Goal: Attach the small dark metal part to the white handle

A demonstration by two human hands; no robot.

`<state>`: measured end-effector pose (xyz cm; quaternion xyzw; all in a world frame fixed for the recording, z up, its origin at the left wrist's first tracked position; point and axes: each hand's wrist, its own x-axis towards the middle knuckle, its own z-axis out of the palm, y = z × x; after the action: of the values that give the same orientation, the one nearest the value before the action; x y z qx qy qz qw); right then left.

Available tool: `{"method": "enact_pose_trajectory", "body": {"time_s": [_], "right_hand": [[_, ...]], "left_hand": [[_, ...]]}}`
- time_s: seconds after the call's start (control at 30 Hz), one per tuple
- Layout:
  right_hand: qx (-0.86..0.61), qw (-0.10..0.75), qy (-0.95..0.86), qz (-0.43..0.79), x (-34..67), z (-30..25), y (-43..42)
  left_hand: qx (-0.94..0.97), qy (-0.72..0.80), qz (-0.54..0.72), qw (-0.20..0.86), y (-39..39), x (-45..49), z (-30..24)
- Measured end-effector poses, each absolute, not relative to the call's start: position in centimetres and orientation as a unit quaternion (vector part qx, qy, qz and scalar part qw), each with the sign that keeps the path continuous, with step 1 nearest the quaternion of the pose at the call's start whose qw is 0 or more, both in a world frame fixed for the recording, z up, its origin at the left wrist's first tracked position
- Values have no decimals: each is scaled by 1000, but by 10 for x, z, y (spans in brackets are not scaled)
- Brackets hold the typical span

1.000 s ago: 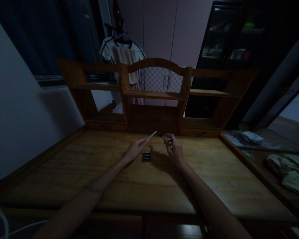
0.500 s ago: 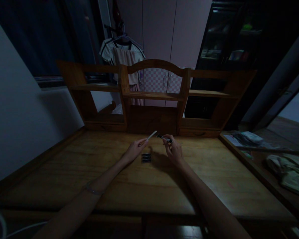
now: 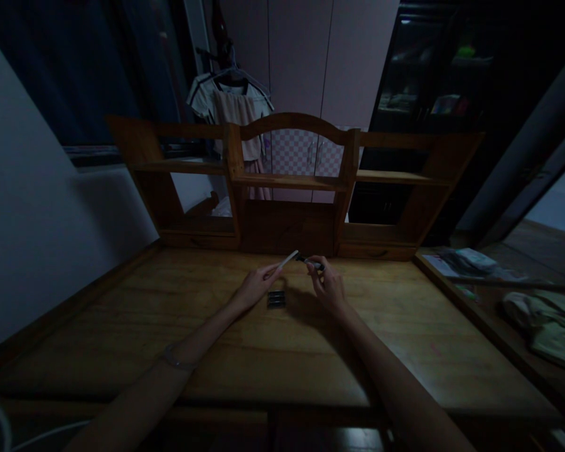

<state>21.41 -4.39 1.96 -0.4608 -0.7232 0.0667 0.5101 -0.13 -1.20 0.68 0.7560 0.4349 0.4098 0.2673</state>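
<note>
No text (everything's dim) is readable.

Dim, bluish light left the glass-fronted cabinet (image 3: pixel 433 69) nearly black. Soft shadows fell across the table (image 3: pixel 263 364) and wall (image 3: pixel 32 201); wide-angle distortion stretched the edges, and small details looked soft.

Dim in here, pale wall (image 3: pixel 32 207) at left, wooden shelf unit (image 3: pixel 292 182) backing the counter (image 3: pixel 405 339), pink wardrobe (image 3: pixel 296 63) behind!

Forearms (image 3: pixel 204 336) slanting inward, left grip (image 3: pixel 258 284) pinched, right grip (image 3: pixel 329 285) curled, pinched
</note>
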Motion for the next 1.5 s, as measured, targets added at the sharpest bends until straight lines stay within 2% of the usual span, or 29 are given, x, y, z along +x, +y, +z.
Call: {"method": "enact_pose_trajectory", "body": {"time_s": [1.5], "right_hand": [[-457, 514, -722, 70, 215, 19, -43]], "left_hand": [[769, 449, 390, 236, -13, 0, 8]]}}
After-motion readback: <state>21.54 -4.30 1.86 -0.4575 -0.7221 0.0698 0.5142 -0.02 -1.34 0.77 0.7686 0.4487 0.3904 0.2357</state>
